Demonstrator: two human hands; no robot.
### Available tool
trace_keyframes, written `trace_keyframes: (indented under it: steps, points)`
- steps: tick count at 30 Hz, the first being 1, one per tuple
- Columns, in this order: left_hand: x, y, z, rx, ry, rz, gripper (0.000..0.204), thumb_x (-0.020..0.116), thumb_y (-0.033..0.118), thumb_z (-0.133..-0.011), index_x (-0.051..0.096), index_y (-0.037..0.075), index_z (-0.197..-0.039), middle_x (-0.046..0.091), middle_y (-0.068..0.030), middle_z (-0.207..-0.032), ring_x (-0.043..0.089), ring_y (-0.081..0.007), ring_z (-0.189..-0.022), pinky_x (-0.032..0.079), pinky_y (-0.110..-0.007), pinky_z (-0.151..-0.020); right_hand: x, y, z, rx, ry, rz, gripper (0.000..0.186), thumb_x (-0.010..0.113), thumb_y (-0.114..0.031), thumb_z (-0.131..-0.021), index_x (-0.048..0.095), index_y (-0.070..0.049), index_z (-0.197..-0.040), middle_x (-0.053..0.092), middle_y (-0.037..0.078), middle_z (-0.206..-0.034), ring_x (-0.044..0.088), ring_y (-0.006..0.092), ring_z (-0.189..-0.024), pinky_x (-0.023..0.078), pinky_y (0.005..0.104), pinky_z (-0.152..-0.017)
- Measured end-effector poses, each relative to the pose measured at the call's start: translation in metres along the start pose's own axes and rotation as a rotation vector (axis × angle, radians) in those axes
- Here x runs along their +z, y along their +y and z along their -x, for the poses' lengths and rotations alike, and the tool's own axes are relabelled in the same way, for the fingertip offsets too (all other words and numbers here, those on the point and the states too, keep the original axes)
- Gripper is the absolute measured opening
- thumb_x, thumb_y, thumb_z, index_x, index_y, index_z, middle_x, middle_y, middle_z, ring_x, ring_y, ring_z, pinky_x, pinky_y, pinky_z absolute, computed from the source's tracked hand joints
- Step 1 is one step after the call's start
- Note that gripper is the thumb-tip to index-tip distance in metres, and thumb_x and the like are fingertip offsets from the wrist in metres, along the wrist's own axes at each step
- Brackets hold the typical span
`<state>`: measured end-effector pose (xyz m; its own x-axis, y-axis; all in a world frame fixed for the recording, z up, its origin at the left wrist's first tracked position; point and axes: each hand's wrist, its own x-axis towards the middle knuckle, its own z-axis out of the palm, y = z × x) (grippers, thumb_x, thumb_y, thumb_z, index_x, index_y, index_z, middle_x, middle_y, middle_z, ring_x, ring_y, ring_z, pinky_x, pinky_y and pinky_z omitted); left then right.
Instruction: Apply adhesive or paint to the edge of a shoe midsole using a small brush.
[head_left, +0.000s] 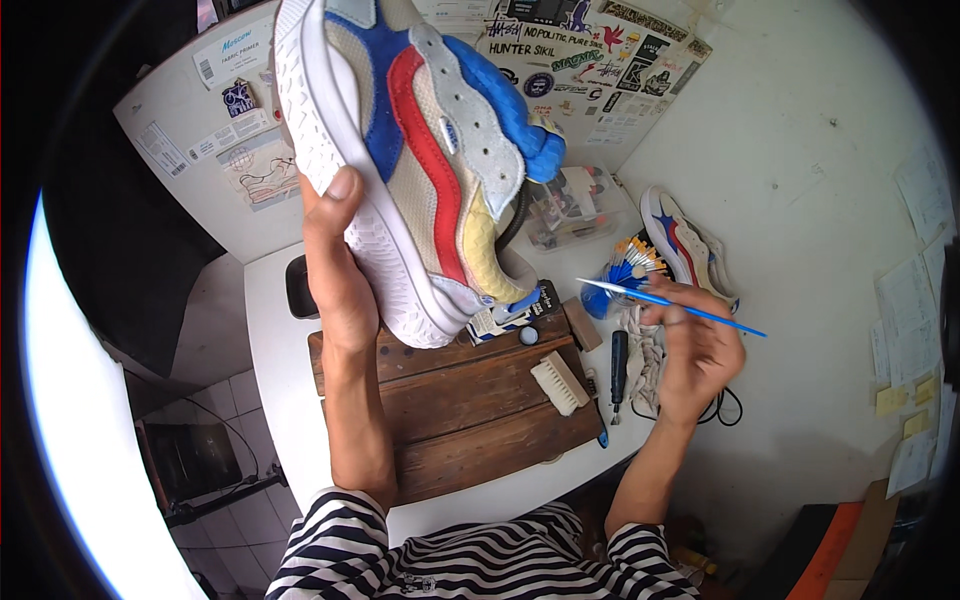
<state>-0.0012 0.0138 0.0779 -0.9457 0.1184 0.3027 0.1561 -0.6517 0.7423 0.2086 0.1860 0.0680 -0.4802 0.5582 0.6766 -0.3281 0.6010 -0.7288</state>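
Observation:
My left hand [338, 262] holds up a large multicoloured sneaker [440, 170] with blue, red, pale yellow and grey panels and a thick white sole, its thumb pressed on the sole. To the right, my right hand [685, 355] grips a slim blue paintbrush [715, 319] with a pale tip, which points left toward the shoe's heel without touching it. Below the shoe, a dark wooden board [460, 430] carries a pale bristle scrub brush [559, 381]. A black pen-shaped tool [619, 365] lies beside the board.
A similar sneaker [680, 235] stands behind my right hand, near a cup of paintbrushes [625, 275] and a clear plastic box [580, 210]. A crumpled cloth [645, 350] and small bottle box sit on the white table [280, 410]. Stickered panels and walls enclose the back and right.

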Motion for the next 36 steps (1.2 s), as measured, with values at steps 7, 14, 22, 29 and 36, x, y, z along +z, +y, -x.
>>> trace_keyframes:
  steps: [7,14,22,29,36]
  points:
    - [0.024,0.015,0.020,-0.153,-0.293,-0.137,0.087,0.055,0.045,-0.085,0.024,0.001,-0.153,0.040,-0.0203,-0.146,0.037,-0.0288,-0.135,0.024,-0.040,-0.113,0.016,-0.047,-0.010,-0.390,0.119,0.059,0.014,0.053,-0.005,-0.096,0.056,0.006,-0.105,0.066,0.019,-0.083,0.064,0.0228,-0.069,0.051,0.0606,-0.094]
    - [0.029,0.011,0.028,-0.119,-0.408,-0.222,0.101,0.058,0.048,-0.080,0.014,-0.002,-0.156,0.027,-0.0292,-0.154,0.028,-0.0379,-0.143,0.022,-0.046,-0.117,0.020,-0.051,-0.010,-0.586,-0.008,0.279,0.011,0.053,-0.005,-0.097,0.053,0.004,-0.102,0.066,0.021,-0.081,0.066,0.0230,-0.068,0.051,0.0640,-0.092]
    - [0.029,0.005,0.029,-0.082,-0.431,-0.201,0.098,0.057,0.045,-0.082,0.014,-0.002,-0.156,0.027,-0.0294,-0.154,0.029,-0.0380,-0.143,0.022,-0.045,-0.117,0.019,-0.049,-0.009,-0.575,-0.014,0.323,0.010,0.051,-0.004,-0.097,0.053,0.005,-0.102,0.065,0.020,-0.078,0.066,0.0221,-0.068,0.050,0.0644,-0.093]
    - [0.026,0.006,0.028,-0.074,-0.420,-0.225,0.098,0.057,0.045,-0.081,0.014,-0.002,-0.156,0.026,-0.0296,-0.155,0.029,-0.0379,-0.143,0.022,-0.045,-0.117,0.022,-0.049,-0.011,-0.558,-0.014,0.310,0.010,0.051,-0.004,-0.097,0.053,0.005,-0.101,0.064,0.018,-0.074,0.065,0.0217,-0.067,0.050,0.0644,-0.093]
    - [0.028,0.006,0.029,-0.080,-0.421,-0.211,0.100,0.057,0.045,-0.080,0.013,-0.003,-0.156,0.026,-0.0309,-0.154,0.031,-0.0391,-0.142,0.023,-0.047,-0.117,0.020,-0.045,-0.011,-0.530,-0.008,0.245,0.011,0.059,0.001,-0.091,0.058,0.002,-0.102,0.070,0.018,-0.082,0.071,0.0224,-0.073,0.049,0.0614,-0.096]
